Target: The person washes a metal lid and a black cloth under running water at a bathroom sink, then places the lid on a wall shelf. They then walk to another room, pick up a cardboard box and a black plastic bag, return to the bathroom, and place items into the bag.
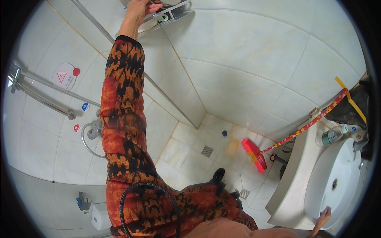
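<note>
Wall shelf point(172, 15) with partly hidden items point(162, 18)

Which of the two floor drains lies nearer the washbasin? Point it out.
The lower-right drain, closer to the washbasin where the right hand is. The other drain lies higher and further left in the view, farther from the basin.

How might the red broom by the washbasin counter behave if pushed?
The broom would probably swing or slide, since its long handle slants up past the counter. That handle looks slim and rigid, so likely stiff and light. Its wide, flat-sided head seems unlikely to roll.
</note>
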`<state>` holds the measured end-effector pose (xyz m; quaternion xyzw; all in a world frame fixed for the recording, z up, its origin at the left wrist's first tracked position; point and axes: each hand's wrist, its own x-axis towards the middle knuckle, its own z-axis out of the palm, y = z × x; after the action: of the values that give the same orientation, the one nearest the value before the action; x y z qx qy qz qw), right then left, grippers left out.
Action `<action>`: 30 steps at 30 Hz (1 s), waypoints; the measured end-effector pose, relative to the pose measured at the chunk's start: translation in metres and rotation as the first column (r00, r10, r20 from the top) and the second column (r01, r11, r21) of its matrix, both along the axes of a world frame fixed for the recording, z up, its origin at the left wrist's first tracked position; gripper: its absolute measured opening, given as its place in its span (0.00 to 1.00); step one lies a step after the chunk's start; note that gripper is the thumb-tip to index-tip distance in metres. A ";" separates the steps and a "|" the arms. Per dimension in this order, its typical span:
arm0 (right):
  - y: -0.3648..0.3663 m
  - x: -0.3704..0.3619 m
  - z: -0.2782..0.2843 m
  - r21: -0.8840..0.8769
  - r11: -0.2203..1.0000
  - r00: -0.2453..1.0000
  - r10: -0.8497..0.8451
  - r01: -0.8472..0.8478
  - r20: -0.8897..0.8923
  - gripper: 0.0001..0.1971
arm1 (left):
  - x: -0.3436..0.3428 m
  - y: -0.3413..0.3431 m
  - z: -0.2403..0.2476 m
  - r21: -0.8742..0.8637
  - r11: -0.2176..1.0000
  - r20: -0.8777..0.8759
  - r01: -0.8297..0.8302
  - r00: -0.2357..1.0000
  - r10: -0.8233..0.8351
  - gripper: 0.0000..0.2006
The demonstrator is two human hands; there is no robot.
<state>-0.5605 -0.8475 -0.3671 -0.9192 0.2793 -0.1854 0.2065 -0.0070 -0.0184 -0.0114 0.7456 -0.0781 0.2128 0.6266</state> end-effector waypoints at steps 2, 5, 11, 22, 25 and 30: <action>0.000 0.000 0.000 -0.042 0.998 0.999 0.040 -0.038 0.030 0.10 | 0.004 0.001 0.000 -0.017 0.999 -0.015 -0.036 0.999 0.035 0.10; 0.001 -0.001 0.000 -0.001 1.000 1.000 -0.006 0.006 0.026 0.10 | 0.007 0.005 0.000 -0.014 0.997 -0.040 -0.079 0.996 0.079 0.10; 0.002 -0.002 0.001 0.085 0.996 1.000 -0.024 0.024 -0.005 0.09 | 0.010 0.003 -0.004 0.024 0.976 -0.008 -0.217 0.976 0.217 0.13; 0.005 -0.002 0.003 0.011 1.000 1.000 -0.006 0.006 -0.010 0.10 | -0.005 -0.031 0.000 0.122 0.927 0.035 -0.356 0.935 0.354 0.16; 0.004 -0.002 0.004 0.009 0.999 0.999 -0.035 0.035 -0.003 0.10 | 0.000 -0.026 -0.003 0.206 0.901 0.113 -0.382 0.924 0.365 0.16; 0.005 -0.003 0.005 0.058 0.997 0.998 -0.041 0.043 -0.046 0.11 | 0.011 -0.013 -0.002 0.306 0.862 0.152 -0.405 0.914 0.375 0.17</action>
<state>-0.5631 -0.8427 -0.3625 -0.9106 0.3085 -0.1607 0.2230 0.0039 -0.0317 -0.0133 0.8303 0.0124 0.3514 0.4324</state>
